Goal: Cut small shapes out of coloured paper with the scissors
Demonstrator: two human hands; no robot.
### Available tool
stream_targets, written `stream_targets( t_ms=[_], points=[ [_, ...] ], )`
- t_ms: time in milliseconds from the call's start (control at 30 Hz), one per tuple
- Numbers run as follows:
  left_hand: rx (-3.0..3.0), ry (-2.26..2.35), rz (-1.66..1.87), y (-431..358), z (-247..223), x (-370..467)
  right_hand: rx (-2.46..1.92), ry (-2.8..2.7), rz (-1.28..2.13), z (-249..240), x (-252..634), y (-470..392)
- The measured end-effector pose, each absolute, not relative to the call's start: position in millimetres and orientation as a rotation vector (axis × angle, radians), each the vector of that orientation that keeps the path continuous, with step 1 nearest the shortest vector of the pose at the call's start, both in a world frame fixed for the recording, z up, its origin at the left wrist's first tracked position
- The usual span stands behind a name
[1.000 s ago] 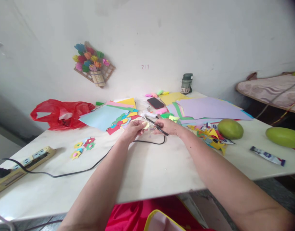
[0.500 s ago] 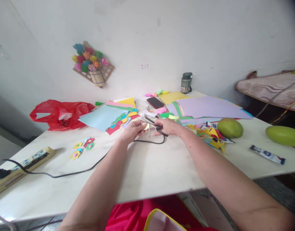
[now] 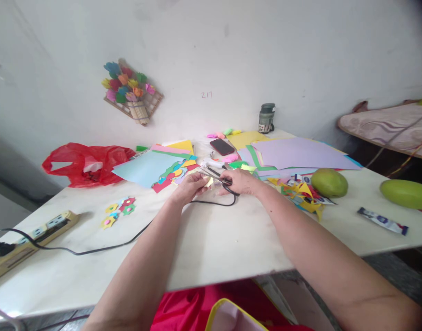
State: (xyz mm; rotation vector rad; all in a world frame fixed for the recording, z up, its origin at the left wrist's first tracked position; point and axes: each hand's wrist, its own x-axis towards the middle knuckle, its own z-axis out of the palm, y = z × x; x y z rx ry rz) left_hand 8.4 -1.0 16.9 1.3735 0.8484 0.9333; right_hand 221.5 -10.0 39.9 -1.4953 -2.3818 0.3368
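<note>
My right hand is closed round the handles of a pair of scissors, whose blades point left toward my other hand. Between the fingertips of my left hand is a small piece of pale yellow paper, right by the blades. A white glue gun lies just beyond both hands. Its black cord loops beneath them. Cut paper shapes in several colours are heaped to the left of my hands, and small paper flowers lie nearer on the left.
Coloured paper sheets cover the back right, with a phone and a bottle behind. Paper scraps, green fruit and a tube sit on the right. At left are a red bag and a power strip.
Both hands stay almost in place with the scissors and paper. Any shift in the blades is too small to make out clearly.
</note>
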Motion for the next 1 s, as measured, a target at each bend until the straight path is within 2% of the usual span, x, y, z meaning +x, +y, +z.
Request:
stream_targets(
  t_ms=[1000],
  points=[
    [1.384,0.809,0.943,-2.1,18.4,9.0,-1.479,-2.378,0.324,39.6,220.9,-10.3]
  ],
)
